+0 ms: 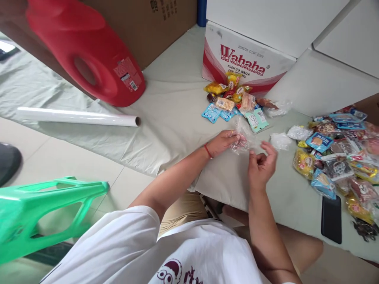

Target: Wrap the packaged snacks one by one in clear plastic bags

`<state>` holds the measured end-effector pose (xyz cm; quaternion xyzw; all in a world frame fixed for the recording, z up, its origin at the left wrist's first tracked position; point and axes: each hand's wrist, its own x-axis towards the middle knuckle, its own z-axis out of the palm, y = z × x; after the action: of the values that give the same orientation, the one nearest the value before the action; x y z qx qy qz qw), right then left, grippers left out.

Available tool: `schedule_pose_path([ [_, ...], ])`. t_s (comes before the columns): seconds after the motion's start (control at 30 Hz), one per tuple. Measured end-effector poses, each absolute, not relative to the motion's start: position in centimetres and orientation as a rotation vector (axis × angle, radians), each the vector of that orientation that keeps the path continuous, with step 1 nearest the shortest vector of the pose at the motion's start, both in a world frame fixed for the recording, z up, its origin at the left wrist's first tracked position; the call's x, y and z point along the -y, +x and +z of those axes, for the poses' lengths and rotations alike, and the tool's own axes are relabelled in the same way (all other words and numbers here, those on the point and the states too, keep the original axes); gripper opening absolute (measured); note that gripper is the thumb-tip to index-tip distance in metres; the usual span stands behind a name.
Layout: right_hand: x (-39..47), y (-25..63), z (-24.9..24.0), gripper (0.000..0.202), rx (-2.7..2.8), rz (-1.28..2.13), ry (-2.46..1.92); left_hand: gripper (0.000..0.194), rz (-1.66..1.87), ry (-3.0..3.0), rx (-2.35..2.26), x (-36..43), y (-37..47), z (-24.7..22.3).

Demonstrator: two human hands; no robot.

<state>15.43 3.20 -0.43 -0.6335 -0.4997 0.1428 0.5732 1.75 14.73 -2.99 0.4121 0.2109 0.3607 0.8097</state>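
My left hand (224,142), with a red cord at its wrist, is closed on a crinkled clear plastic bag (240,142) that has something reddish in or under it. The bag's loose, see-through part spreads up and to the right. Close to its right side is my right hand (263,165), thumb raised and fingers partly bent and apart, with nothing visible in it. Just beyond the hands lies a mint-green packet (257,120) in front of a small pile of wrapped snacks. White crumpled plastic (280,141) sits right of my right hand.
A Wahaha carton (237,59) stands behind the small pile. On the right spreads a larger heap of snack packets (337,163), with a black phone (331,219) before it. To the left are a red jug (97,59), a white roll (79,116) and a green stool (53,209).
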Motion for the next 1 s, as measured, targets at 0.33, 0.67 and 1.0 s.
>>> schedule_pose_path([
  [0.33, -6.5, 21.8, -1.2, 0.037, 0.699, 0.651, -1.477, 0.059, 0.884, 0.983, -0.686, -15.9, 1.0, -2.4],
  [0.67, -4.0, 25.1, -1.8, 0.049, 0.561, 0.687, -1.377, 0.061, 0.894, 1.103, -0.875, -17.6, -1.0, -1.4],
  [1.0, -1.7, 25.9, -1.8, 0.051, 0.502, 0.528, -1.481, 0.05, 0.96, 1.459, -0.983, -17.5, -0.7, -2.5],
])
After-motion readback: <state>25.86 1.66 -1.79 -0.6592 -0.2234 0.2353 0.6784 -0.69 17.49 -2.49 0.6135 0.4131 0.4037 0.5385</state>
